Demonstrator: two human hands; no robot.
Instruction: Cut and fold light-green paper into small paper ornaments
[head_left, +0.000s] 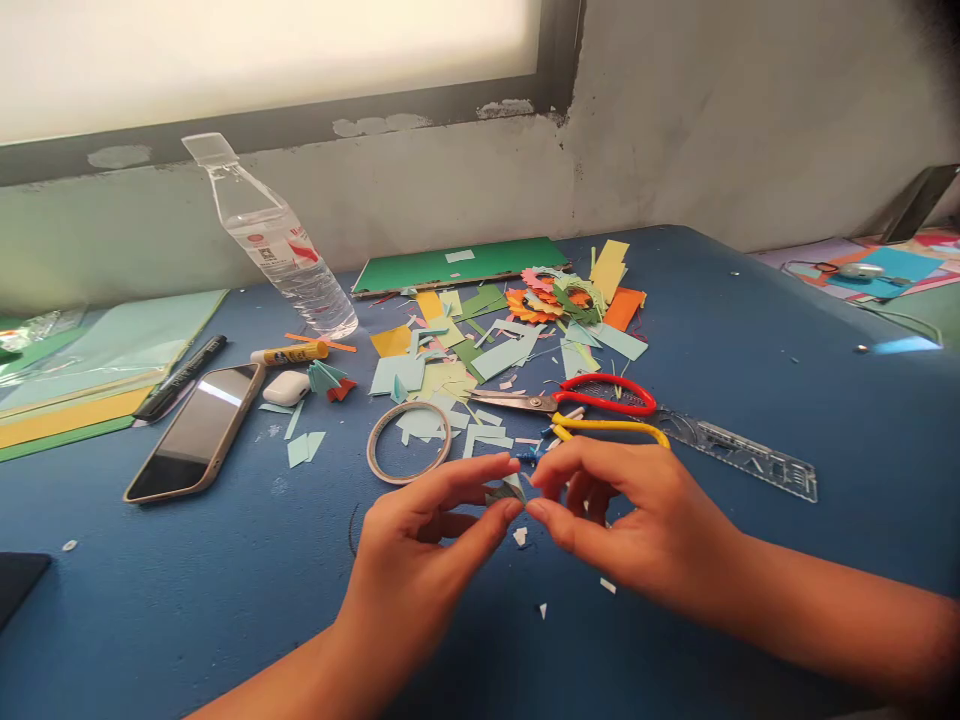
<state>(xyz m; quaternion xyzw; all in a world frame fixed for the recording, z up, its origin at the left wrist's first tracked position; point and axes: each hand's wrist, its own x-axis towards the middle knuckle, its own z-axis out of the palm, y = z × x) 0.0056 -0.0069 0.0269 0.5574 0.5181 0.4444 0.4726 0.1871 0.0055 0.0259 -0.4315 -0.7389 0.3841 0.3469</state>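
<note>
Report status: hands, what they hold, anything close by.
Left hand and right hand both pinching a small folded paper piece above the blue table. Tape ring, scissors just beyond, not touching.

Bright overexposed window; daylight soft, corners vignetted, hands slightly blurred.

A blue table stands against a scuffed grey wall; daylight glows through a dark-framed window.

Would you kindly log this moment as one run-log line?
left hand: pinching paper scrap | right hand: pinching same scrap | nearby: tape ring, scissors | surface: blue table
</note>
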